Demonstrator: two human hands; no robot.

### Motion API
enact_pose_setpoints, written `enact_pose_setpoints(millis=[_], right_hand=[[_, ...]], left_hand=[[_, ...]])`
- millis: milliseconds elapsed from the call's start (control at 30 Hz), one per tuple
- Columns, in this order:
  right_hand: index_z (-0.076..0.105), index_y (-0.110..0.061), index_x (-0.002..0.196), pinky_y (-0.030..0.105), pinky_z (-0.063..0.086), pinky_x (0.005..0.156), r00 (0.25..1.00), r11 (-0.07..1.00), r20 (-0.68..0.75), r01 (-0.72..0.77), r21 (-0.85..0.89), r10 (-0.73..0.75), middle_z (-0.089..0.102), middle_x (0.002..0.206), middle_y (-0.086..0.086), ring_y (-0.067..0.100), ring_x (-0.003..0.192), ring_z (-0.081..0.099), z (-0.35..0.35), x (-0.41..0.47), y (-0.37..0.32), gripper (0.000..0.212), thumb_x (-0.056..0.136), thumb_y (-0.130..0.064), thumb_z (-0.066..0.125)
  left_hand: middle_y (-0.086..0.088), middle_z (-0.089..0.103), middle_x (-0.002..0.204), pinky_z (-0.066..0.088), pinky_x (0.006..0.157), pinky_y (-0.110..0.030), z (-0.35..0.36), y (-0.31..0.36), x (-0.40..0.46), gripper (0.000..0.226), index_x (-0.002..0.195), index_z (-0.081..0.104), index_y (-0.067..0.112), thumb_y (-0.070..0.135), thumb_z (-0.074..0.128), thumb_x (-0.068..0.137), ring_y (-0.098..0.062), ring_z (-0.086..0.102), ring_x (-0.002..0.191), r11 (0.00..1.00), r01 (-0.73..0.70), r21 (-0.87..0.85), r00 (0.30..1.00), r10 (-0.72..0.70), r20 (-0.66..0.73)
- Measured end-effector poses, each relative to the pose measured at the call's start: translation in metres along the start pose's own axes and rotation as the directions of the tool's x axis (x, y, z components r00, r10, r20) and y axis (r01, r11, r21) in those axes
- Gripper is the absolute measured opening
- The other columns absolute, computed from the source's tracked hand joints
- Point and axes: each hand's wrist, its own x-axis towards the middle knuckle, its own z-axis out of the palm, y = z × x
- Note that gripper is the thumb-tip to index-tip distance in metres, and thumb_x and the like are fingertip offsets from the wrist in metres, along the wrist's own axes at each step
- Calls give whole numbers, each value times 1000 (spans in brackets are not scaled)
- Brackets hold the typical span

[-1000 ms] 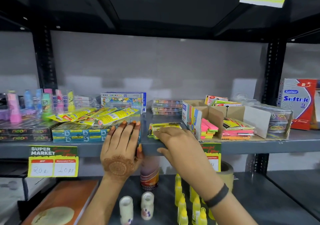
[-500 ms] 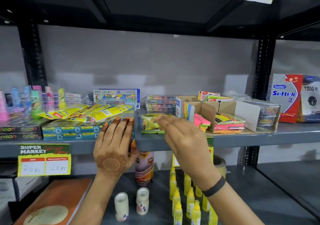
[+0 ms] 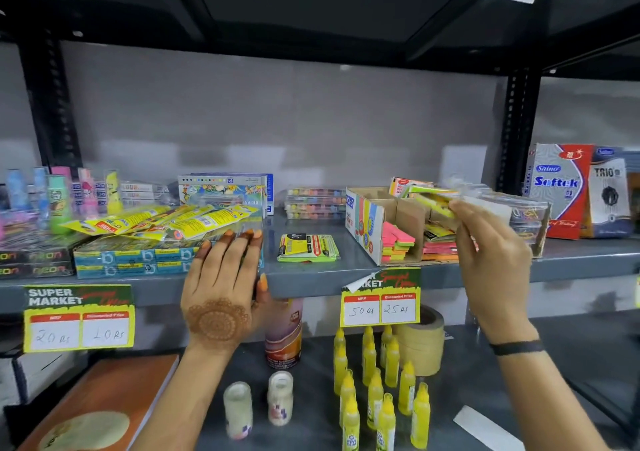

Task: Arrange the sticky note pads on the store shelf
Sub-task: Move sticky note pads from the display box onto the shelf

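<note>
My right hand [image 3: 491, 242] holds a yellow-green packet of sticky notes [image 3: 431, 199] in the air above the open cardboard box [image 3: 367, 222] on the grey shelf [image 3: 346, 274]. Pink, orange and yellow note pads [image 3: 398, 242] lie inside that box. Another yellow-green sticky note pack [image 3: 308, 248] lies flat on the shelf, left of the box. My left hand [image 3: 225, 274] rests flat over the shelf's front edge, fingertips against the blue boxes [image 3: 138, 260], holding nothing.
Yellow sachets [image 3: 166, 222], crayon boxes [image 3: 225, 190] and small bottles [image 3: 59, 201] fill the shelf's left side. Clear tubs [image 3: 526, 215] and a Softek box [image 3: 557, 190] stand to the right. On the lower shelf stand glue bottles [image 3: 377, 391], tape rolls [image 3: 420, 339] and a can [image 3: 284, 332].
My right hand lifted a sticky note packet off the pile at the shelf's middle and carried it right, above the cardboard box. One pack stays on the shelf. The left hand stayed put.
</note>
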Motion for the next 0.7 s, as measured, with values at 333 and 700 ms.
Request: enact_pose_setpoints(millis=[333,700], right_hand=[[62,2,113,30,31,109,965,990,257,-81,113,50,64,119,20,34,114,57,4,-11,4,36,80,16,56],[53,-8,127,42,34,111,800,955,538,143,259,-266,59,131,11,24,126,49,41,-12,-133,41,93,-32,51]], left_hand=[[-15,66,116,37,102,-42,2,0,0,48,124,62,3,27,37,90,-31,55,112,1000,7,28,1000,-6,-24],[-14,67,117,39,101,-44,-3,2,2,47,122,63,3,26,36,91,-31,56,113,1000,8,21,1000,-7,-24]])
